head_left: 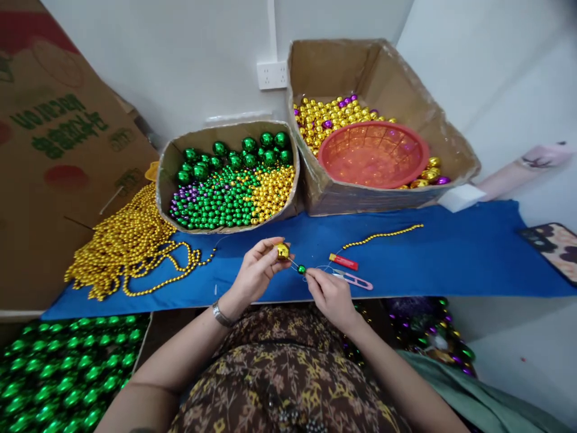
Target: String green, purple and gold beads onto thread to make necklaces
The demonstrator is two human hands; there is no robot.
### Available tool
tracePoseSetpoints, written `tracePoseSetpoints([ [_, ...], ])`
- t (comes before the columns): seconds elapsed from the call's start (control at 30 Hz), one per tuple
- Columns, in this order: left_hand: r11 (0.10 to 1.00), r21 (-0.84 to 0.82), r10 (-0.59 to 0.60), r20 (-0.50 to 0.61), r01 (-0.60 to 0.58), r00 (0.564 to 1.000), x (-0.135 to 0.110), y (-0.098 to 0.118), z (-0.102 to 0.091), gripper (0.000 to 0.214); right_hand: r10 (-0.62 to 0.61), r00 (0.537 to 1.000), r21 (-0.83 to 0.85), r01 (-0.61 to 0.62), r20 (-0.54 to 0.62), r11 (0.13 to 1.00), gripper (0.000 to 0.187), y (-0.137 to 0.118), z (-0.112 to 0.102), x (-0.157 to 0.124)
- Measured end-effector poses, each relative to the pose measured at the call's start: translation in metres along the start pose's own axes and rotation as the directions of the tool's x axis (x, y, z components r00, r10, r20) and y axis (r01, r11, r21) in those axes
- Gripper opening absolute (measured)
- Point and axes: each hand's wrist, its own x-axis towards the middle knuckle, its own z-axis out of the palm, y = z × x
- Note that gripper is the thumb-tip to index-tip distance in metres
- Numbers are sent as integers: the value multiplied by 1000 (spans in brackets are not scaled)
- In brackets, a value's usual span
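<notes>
My left hand [256, 270] pinches a large gold bead [283, 251] above the near edge of the blue-covered table [451, 252]. A thin needle or thread runs from that bead to a small green bead [302, 269]. My right hand [331, 294] is closed in a pinch just right of the green bead, holding the thread or needle end. A short gold bead strand [383, 234] lies on the cloth beyond my right hand.
A red lighter [343, 261] and pink thread snips [358, 279] lie by my right hand. Behind stand a carton of green, gold and purple beads [228, 180] and a bigger carton [383, 120] with a red basket [373, 153]. Gold strands [130, 240] pile left; green beads [63, 367] fill a box below.
</notes>
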Motion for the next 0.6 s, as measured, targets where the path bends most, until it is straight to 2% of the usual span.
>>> tracePoseSetpoints([
  [0.23,998,-49,-51,-34,49,998,-2,-4,-4,33,-9,999,-22,10,37,1000,27,0,6,-3],
  [0.3,999,0,-38,-38,38,999,-4,-7,-6,34,-24,998,-36,26,65,999,27,-1,9,-3],
  [0.4,987,161,-11,-31,16,999,-9,-9,-11,36,-47,996,-52,51,72,997,28,-2,13,-1],
  [0.5,939,331,108,-36,-90,993,-9,1,-20,40,-40,998,-36,41,41,999,29,-1,14,2],
  [0.6,831,507,292,-48,-228,955,-1,26,-37,36,-36,999,-9,36,19,999,28,-1,12,7],
])
